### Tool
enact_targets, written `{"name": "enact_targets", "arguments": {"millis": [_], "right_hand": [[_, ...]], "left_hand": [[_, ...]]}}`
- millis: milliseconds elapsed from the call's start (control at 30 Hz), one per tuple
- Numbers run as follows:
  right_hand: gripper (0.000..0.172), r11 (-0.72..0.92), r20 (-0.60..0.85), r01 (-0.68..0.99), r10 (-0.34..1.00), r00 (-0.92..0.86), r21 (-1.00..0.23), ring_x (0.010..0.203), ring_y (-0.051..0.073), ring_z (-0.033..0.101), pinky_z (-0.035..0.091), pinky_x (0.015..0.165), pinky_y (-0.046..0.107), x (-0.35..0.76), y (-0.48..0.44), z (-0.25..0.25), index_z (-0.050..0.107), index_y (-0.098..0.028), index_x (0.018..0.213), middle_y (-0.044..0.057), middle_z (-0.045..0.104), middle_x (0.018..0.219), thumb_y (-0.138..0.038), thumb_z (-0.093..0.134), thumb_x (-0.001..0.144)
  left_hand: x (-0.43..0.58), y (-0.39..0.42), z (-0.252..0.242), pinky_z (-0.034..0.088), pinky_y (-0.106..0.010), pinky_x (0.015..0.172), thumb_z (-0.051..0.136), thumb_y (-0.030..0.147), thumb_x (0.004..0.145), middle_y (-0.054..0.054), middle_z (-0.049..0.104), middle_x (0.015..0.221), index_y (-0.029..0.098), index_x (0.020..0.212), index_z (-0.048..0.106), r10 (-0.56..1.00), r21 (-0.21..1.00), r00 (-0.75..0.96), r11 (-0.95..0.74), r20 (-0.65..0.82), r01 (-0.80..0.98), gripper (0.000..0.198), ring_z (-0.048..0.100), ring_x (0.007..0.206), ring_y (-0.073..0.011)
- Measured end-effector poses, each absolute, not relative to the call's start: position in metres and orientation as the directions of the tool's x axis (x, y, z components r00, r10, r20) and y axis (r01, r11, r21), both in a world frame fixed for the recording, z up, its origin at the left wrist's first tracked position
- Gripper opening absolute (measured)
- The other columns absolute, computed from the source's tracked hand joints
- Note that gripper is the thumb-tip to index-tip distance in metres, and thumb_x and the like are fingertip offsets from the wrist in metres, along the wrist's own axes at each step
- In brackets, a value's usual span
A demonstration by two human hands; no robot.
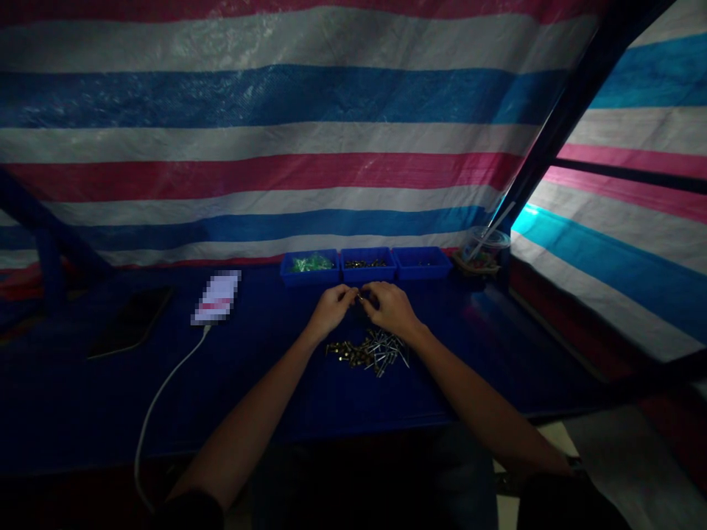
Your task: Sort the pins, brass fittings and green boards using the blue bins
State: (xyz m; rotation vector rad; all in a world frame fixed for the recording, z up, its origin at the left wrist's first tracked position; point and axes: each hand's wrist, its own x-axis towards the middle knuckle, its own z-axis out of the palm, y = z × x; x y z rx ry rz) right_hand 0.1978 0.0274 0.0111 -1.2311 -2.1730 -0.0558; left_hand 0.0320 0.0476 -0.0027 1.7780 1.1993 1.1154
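Observation:
My left hand (330,309) and my right hand (391,308) meet above the blue table, fingertips almost touching. Both are closed in a pinch around a small shiny metal part (359,296), too small and dark to name exactly. Just below my hands lies a loose pile: brass-coloured metal fittings (353,355) on the left and thin silver pins that look like nails or rivets (387,350) on the right. Behind my hands stand a blue bin with small brass-coloured parts (367,273) and another blue bin (422,271) with a few small pieces.
Left in the row is a blue bin (309,278) with green plastic bags. A clear plastic cup (486,239) with a straw stands at the back right. A lit phone (216,297) on a white cable (160,390) and a dark phone (132,322) lie left. Striped sheeting (276,140) hangs behind.

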Motion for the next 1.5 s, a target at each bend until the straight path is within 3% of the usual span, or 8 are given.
{"name": "enact_targets", "arguments": {"millis": [333, 633, 800, 900, 1033, 1167, 1300, 1500], "right_hand": [[0.011, 0.592, 0.587, 0.794, 0.695, -0.416, -0.139, 0.075, 0.018, 0.056, 0.037, 0.07, 0.031, 0.197, 0.02, 0.018, 0.058, -0.018, 0.085, 0.004, 0.065, 0.078, -0.027, 0.051, 0.086], [0.01, 0.62, 0.711, 0.767, 0.612, -0.345, -0.161, 0.07, 0.017, 0.058, 0.042, 0.067, 0.03, 0.196, 0.022, 0.018, 0.06, -0.018, 0.085, 0.004, 0.064, 0.073, -0.02, 0.051, 0.084], [0.006, 0.704, 0.958, 0.683, 0.284, -0.021, -0.194, 0.059, 0.013, 0.055, 0.044, 0.06, 0.028, 0.21, 0.013, 0.054, 0.059, -0.02, 0.086, -0.001, 0.06, 0.065, -0.021, 0.054, 0.084], [0.009, 0.639, 0.973, 0.735, 0.124, 0.196, -0.23, 0.06, 0.013, 0.054, 0.045, 0.06, 0.029, 0.22, 0.014, 0.081, 0.059, -0.021, 0.091, 0.0, 0.062, 0.07, -0.026, 0.053, 0.086], [0.025, 0.464, 0.89, 0.822, 0.445, 0.106, -0.329, 0.071, 0.018, 0.058, 0.046, 0.072, 0.034, 0.226, 0.035, 0.082, 0.059, -0.019, 0.108, 0.003, 0.063, 0.075, -0.033, 0.047, 0.089], [0.032, 0.412, 0.618, 0.839, 0.777, -0.12, -0.356, 0.078, 0.02, 0.059, 0.044, 0.075, 0.035, 0.223, 0.045, 0.039, 0.06, -0.016, 0.112, 0.006, 0.065, 0.079, -0.034, 0.052, 0.087], [0.019, 0.56, 0.457, 0.746, 0.803, -0.383, -0.359, 0.079, 0.017, 0.057, 0.042, 0.073, 0.03, 0.212, 0.03, 0.01, 0.063, -0.018, 0.098, 0.003, 0.064, 0.081, -0.031, 0.056, 0.085], [0.005, 0.605, 0.508, 0.744, 0.752, -0.419, -0.282, 0.079, 0.017, 0.053, 0.04, 0.072, 0.029, 0.205, 0.024, 0.017, 0.059, -0.018, 0.086, 0.003, 0.061, 0.079, -0.019, 0.054, 0.085]], "left_hand": [[0.041, 0.041, -0.006, 0.035, -0.023, 0.054, 0.043, 0.047, 0.087, 0.002, 0.049, 0.058, 0.017, 0.064, 0.051, 0.955, 0.895, 0.12, -0.298, 0.273, 0.332, 0.039, 0.045, 0.057, -0.0119], [0.043, 0.038, -0.005, 0.036, -0.024, 0.057, 0.038, 0.041, 0.092, 0.001, 0.052, 0.06, 0.018, 0.067, 0.052, 0.936, 0.856, 0.192, -0.349, 0.296, 0.382, 0.037, 0.049, 0.059, -0.0129], [0.041, 0.034, -0.007, 0.04, -0.031, 0.077, 0.047, 0.022, 0.088, -0.003, 0.065, 0.088, 0.02, 0.094, 0.063, 0.861, 0.607, 0.391, -0.507, 0.325, 0.613, 0.017, 0.057, 0.084, -0.0183], [0.04, 0.029, -0.009, 0.034, -0.04, 0.087, 0.055, 0.024, 0.084, -0.003, 0.064, 0.099, 0.026, 0.1, 0.065, 0.831, 0.428, 0.495, -0.556, 0.255, 0.713, 0.019, 0.054, 0.098, -0.0235], [0.04, 0.027, -0.008, 0.027, -0.045, 0.092, 0.061, 0.029, 0.083, -0.004, 0.063, 0.102, 0.027, 0.093, 0.067, 0.816, 0.381, 0.542, -0.575, 0.203, 0.723, 0.012, 0.051, 0.103, -0.0254], [0.039, 0.031, -0.006, 0.026, -0.043, 0.092, 0.055, 0.028, 0.087, -0.004, 0.065, 0.095, 0.022, 0.086, 0.065, 0.861, 0.429, 0.456, -0.508, 0.227, 0.747, 0.012, 0.052, 0.097, -0.0234], [0.037, 0.037, -0.003, 0.034, -0.036, 0.084, 0.046, 0.031, 0.091, -0.005, 0.068, 0.089, 0.02, 0.082, 0.065, 0.916, 0.533, 0.303, -0.4, 0.263, 0.746, 0.024, 0.055, 0.091, -0.0222], [0.038, 0.04, 0.001, 0.039, -0.026, 0.066, 0.04, 0.037, 0.092, -0.002, 0.063, 0.066, 0.017, 0.066, 0.06, 0.919, 0.72, 0.218, -0.393, 0.328, 0.572, 0.038, 0.058, 0.066, -0.0166]]}}
